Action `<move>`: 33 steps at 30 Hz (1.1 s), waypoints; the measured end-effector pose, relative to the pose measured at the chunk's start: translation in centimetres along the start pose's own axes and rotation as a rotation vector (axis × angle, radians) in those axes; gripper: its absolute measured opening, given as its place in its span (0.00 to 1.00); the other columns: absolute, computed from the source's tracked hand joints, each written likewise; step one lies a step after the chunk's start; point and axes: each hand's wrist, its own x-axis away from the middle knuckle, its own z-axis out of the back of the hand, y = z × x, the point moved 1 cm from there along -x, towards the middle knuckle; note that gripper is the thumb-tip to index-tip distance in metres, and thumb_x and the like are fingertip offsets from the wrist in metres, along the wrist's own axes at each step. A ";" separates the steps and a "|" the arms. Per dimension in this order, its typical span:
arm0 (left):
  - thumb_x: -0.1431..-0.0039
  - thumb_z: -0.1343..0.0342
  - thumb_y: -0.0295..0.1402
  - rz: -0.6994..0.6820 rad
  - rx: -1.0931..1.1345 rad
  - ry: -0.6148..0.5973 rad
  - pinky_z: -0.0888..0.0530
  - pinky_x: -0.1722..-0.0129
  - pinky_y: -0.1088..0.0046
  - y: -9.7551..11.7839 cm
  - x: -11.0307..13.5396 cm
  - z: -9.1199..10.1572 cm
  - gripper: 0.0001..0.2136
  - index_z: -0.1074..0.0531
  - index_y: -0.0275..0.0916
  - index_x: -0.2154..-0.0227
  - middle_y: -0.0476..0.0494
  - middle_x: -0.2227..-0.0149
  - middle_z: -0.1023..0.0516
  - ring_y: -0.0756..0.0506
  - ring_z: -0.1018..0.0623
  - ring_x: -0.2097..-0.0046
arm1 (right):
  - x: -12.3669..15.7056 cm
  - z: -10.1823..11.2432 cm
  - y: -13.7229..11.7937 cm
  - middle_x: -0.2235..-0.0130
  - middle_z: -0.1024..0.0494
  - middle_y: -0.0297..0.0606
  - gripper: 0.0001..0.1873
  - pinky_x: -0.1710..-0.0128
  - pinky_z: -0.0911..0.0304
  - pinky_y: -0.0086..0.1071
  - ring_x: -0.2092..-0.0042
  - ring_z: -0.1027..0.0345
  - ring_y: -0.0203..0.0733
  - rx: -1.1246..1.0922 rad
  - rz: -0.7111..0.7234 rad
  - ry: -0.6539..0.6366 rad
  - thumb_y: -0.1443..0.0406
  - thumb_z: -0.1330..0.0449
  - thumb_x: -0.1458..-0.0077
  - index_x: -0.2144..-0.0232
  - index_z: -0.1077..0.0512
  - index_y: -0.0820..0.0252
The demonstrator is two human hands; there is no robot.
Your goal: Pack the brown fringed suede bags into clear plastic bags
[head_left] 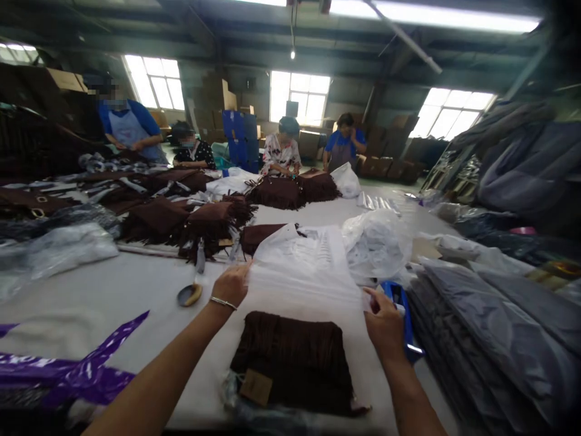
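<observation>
A sheet of thin white translucent wrapping is stretched between my two hands above the table. My left hand, with a bracelet at the wrist, pinches its left edge. At the opposite edge my right hand holds it between thumb and fingers. Whether the wrapping is a bag or a flat sheet I cannot tell. Nearer to me lies a dark brown fringed bag, flat on the table, with a brown paper tag at its lower left. Clear plastic shows along its lower edge.
Brown fringed bags are piled at the left and back. Beside my right hand is a blue tape dispenser, then stacked grey packages. A small round dish and purple plastic lie left. Several co-workers are across the table.
</observation>
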 end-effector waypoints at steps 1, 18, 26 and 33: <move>0.46 0.54 0.21 0.116 0.169 -0.019 0.33 0.48 0.66 -0.8 0.5 -1.0 0.25 0.36 0.38 0.44 0.37 0.51 0.27 0.40 0.30 0.47 | 0.7 -0.9 0.9 0.67 0.27 0.35 0.21 0.65 0.39 0.34 0.69 0.37 0.38 -0.184 -0.148 -0.007 0.61 0.40 0.55 0.56 0.27 0.57; 0.43 0.46 0.29 0.721 1.363 -0.809 0.22 0.67 0.67 -0.4 -3.1 -14.5 0.08 0.29 0.26 0.67 0.27 0.65 0.21 0.40 0.19 0.64 | 8.1 -5.1 5.5 0.52 0.25 0.45 0.26 0.43 0.41 0.45 0.43 0.38 0.50 -0.674 -0.861 -0.432 0.49 0.44 0.52 0.59 0.27 0.63; 0.46 0.43 0.37 0.687 1.382 -0.836 0.24 0.59 0.68 -5.9 2.6 -10.9 0.13 0.26 0.29 0.66 0.33 0.64 0.20 0.41 0.20 0.60 | 9.9 -5.6 5.2 0.52 0.25 0.47 0.43 0.42 0.43 0.46 0.43 0.39 0.54 -0.263 -0.968 -0.576 0.35 0.53 0.53 0.57 0.27 0.67; 0.59 0.33 0.36 0.692 1.186 -0.804 0.30 0.73 0.79 -7.6 4.6 -8.8 0.12 0.23 0.34 0.72 0.46 0.73 0.21 0.47 0.23 0.69 | 9.2 -5.6 6.1 0.61 0.21 0.46 0.42 0.47 0.39 0.49 0.47 0.35 0.58 -0.244 -0.896 -0.682 0.35 0.48 0.56 0.60 0.25 0.66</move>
